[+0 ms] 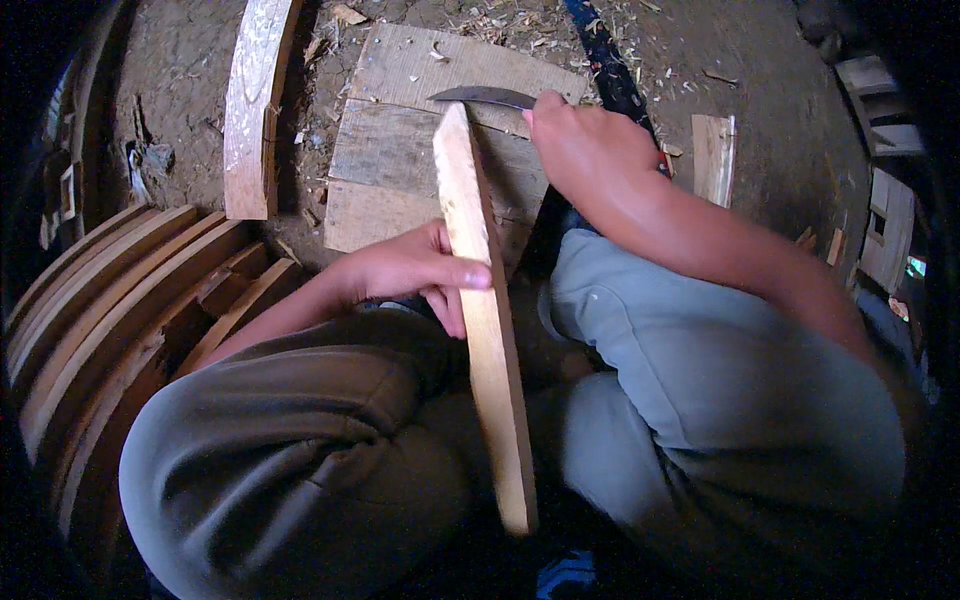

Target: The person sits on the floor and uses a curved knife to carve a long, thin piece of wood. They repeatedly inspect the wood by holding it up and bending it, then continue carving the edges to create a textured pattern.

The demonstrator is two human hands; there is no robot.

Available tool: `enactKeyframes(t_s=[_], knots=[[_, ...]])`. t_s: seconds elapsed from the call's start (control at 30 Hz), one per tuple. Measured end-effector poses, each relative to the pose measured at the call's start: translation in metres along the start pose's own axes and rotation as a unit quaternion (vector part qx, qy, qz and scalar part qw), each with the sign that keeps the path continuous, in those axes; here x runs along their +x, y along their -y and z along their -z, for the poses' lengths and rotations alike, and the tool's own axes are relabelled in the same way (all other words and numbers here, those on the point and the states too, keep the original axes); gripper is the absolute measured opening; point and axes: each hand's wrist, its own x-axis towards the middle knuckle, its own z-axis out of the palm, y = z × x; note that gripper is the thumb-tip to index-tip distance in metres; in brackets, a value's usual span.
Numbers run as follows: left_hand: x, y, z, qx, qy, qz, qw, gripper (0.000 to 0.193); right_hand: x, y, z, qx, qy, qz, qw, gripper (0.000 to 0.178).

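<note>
Planks at left; shavings beyond boards beneath the curved blade.

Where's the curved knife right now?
In the head view, the curved knife is at upper centre, in the right hand, its blade by the upper end of the pale wooden piece, above the flat boards.

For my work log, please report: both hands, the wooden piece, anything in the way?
Left hand grips wooden piece near its middle. Right hand holds curved knife by the piece's pointed end; contact unclear. Wood shavings on boards; nothing visibly blocking.
</note>
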Motion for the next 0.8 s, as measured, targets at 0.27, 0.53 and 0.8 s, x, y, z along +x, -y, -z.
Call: enactKeyframes(t_s=[0.27,0.53,0.8], knots=[[0.002,0.005,0.006,-0.020,0.028,0.053,0.998,0.066,-0.002,-0.017,0.021,0.082,0.012,0.040,0.996,0.037],[0.004,0.006,0.005,-0.011,0.016,0.037,0.999,0.067,-0.017,-0.016,0.033,0.067,0.084,0.037,0.994,0.037],[0.002,-0.001,-0.003,0.004,0.024,0.006,1.000,0.040,-0.022,-0.015,0.024,0.044,0.051,0.058,0.996,0.036]])
